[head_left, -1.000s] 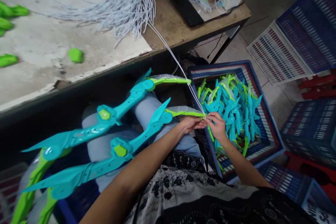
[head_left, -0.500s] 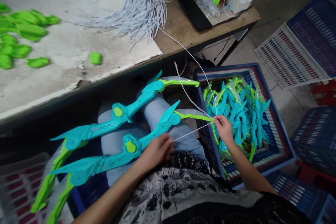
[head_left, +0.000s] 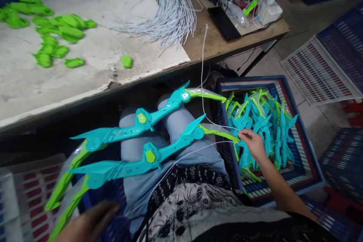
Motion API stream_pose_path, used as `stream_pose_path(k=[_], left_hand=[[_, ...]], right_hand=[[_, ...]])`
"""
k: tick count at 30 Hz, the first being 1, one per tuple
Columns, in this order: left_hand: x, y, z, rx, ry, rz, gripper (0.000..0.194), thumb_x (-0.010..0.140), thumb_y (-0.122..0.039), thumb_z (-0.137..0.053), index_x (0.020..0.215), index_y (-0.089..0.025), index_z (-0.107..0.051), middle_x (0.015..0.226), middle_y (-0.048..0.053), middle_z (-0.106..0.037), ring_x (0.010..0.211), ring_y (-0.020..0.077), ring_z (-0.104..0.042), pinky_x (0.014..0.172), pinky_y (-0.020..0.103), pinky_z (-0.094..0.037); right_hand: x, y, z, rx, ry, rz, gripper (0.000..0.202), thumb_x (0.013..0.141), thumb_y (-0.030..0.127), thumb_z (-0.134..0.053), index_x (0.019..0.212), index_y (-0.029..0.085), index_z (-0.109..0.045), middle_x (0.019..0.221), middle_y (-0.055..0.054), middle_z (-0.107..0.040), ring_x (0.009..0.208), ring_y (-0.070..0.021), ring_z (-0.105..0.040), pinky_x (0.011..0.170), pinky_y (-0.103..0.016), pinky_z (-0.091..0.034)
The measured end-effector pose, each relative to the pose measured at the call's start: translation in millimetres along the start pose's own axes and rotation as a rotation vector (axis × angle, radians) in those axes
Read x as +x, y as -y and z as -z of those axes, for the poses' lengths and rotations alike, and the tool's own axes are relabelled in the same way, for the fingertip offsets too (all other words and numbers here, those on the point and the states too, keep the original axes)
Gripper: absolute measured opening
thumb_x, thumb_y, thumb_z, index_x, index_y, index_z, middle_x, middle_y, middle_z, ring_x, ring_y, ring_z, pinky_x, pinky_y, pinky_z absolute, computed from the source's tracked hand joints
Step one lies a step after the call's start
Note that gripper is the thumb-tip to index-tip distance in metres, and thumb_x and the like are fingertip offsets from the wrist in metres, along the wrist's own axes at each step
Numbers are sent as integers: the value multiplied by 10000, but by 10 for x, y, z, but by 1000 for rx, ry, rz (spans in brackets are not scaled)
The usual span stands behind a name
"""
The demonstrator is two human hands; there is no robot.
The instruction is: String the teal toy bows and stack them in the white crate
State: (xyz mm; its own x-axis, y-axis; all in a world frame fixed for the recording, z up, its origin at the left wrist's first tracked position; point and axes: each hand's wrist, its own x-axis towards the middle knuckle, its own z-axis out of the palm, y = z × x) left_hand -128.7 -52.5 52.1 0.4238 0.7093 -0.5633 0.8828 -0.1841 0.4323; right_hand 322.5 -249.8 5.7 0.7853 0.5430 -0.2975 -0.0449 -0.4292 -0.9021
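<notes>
Two turquoise and green plastic toy bows lie across the lap, the rear bow (head_left: 124, 133) and the front bow (head_left: 170, 153). At the front bow's right tip, my right hand (head_left: 253, 143) is closed in a pinch on a white cord (head_left: 202, 68). One length of the cord rises in a loose curve toward the table. Its other length runs slack over the thighs toward the lower left. My left hand (head_left: 92, 221) is at the bottom left, beside the front bow's lower green limb. Motion smears its fingers, so whether it holds the cord is unclear.
A blue crate (head_left: 309, 166) of similar bows stands at the right. On the table (head_left: 96, 51) lie a bundle of white cords (head_left: 172, 15), green plastic parts (head_left: 70, 34), a black phone (head_left: 224, 22) and a white power adapter (head_left: 269, 11). More crates (head_left: 342, 162) stand farther right.
My left hand has moved from the front bow's middle down to the lower left. The cord's upper length swung up over the table edge, and the lower length went slack. My right hand keeps its pinch.
</notes>
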Motion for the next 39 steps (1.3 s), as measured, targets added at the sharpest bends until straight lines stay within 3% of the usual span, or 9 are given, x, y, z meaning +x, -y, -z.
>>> stream_pose_path(k=[2, 4, 6, 9, 13, 15, 19, 28, 39], left_hand=[[312, -488, 166, -69, -174, -144, 299, 636, -568, -561, 776, -356, -718, 843, -6, -752, 783, 287, -707, 685, 355, -562], [662, -994, 279, -151, -203, -291, 340, 694, -548, -583, 844, -272, -715, 900, 45, -737, 834, 265, -684, 740, 337, -545], [1025, -1454, 270, -262, -120, -434, 355, 731, -523, -570, 838, -218, -716, 904, 67, -729, 866, 253, -667, 822, 339, -520], [1548, -1994, 38, -416, 15, -464, 299, 767, -438, -586, 866, -193, -725, 969, 72, -724, 943, 244, -649, 887, 328, -485], [2101, -2471, -404, -610, 341, -361, 199, 777, -296, -618, 878, -171, -735, 975, 82, -730, 908, 221, -661, 830, 309, -488], [2287, -2645, -578, -705, 518, -271, 185, 772, -220, -639, 915, -138, -724, 899, 96, -732, 813, 198, -668, 758, 298, -493], [2481, -2888, -770, -901, 718, -154, 228, 785, -115, -645, 1009, -110, -683, 777, 72, -709, 675, 147, -657, 694, 279, -492], [2525, -3017, -873, -1075, 830, -108, 121, 870, -87, -558, 876, -97, -678, 758, 74, -705, 630, 128, -658, 650, 255, -514], [2588, -3037, -973, -1129, 936, -101, 113, 857, -157, -623, 782, -88, -672, 751, 87, -703, 646, 128, -659, 693, 259, -516]], right_hand=[[138, 248, -4, 220, 43, -53, 302, 562, 424, -826, 668, 198, -656, 656, 7, -601, 619, -129, -544, 576, -273, -444], [291, 536, 60, 479, 108, -21, 285, 588, 386, -825, 697, 212, -628, 609, 38, -526, 571, -101, -493, 522, -242, -410], [436, 788, 163, 663, 56, 175, 216, 696, 367, -757, 733, 231, -593, 620, 48, -479, 582, -94, -474, 532, -236, -416], [596, 927, 180, 679, -92, 426, 168, 836, 373, -608, 745, 243, -552, 661, 33, -490, 621, -107, -491, 588, -265, -455], [706, 662, -291, 425, 36, 210, 225, 735, 400, -701, 718, 218, -570, 675, 7, -589, 608, -132, -540, 561, -291, -463], [767, 503, -543, 273, -33, 181, 242, 709, 420, -715, 742, 200, -620, 714, -23, -653, 644, -159, -590, 599, -315, -488], [931, 390, -683, -43, -216, 415, 188, 763, 381, -661, 763, 195, -686, 839, -60, -719, 832, -213, -644, 748, -360, -506], [1047, 447, -621, -319, -107, 670, 130, 858, 294, -588, 784, 236, -678, 915, -42, -726, 908, -214, -635, 830, -395, -504], [1066, 486, -580, -474, -16, 789, 163, 892, 303, -550, 803, 268, -682, 922, -33, -720, 920, -229, -617, 859, -447, -487]])
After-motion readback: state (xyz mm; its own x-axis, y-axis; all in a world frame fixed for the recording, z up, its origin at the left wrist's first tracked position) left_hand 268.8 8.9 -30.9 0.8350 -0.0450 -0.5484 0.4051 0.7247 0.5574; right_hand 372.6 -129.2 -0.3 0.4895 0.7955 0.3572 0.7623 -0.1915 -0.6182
